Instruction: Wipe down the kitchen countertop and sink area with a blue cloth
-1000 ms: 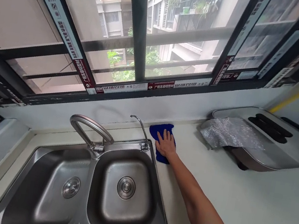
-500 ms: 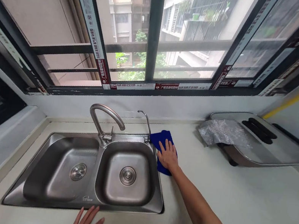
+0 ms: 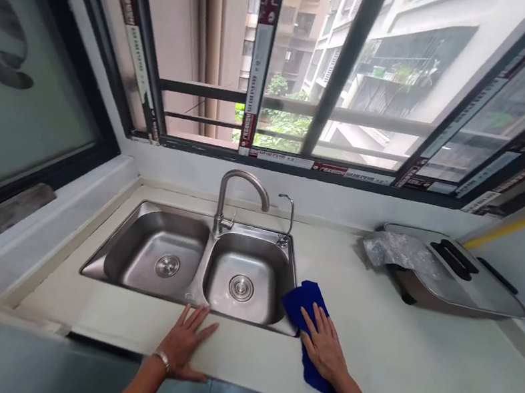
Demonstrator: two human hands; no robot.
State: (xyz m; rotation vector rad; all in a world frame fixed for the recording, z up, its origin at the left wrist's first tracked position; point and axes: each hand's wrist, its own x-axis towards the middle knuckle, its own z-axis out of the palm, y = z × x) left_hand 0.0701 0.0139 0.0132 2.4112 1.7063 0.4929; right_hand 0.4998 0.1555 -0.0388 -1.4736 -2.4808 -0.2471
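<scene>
A blue cloth (image 3: 299, 301) lies spread on the pale countertop (image 3: 385, 367), its left corner over the right rim of the steel double sink (image 3: 248, 275). My right hand (image 3: 325, 346) rests flat on top of the cloth, fingers spread and pointing up and left. Just in front of the sink, my left hand (image 3: 185, 345) lies on the counter near its front edge, fingers apart, with nothing in it. The fingertips of that hand are close to the sink's front rim, near the divider between the basins.
A curved faucet (image 3: 222, 199) and a thin small tap (image 3: 291, 218) rise behind the basins. At the back right, bubble wrap (image 3: 402, 252) lies on a lidded electric pan (image 3: 455, 285). A framed window (image 3: 317, 172) spans the back wall.
My right hand and the blue cloth have moved toward the counter's front edge, from beside the small tap to the sink's front right corner. The view has turned left, showing more of my left hand.
</scene>
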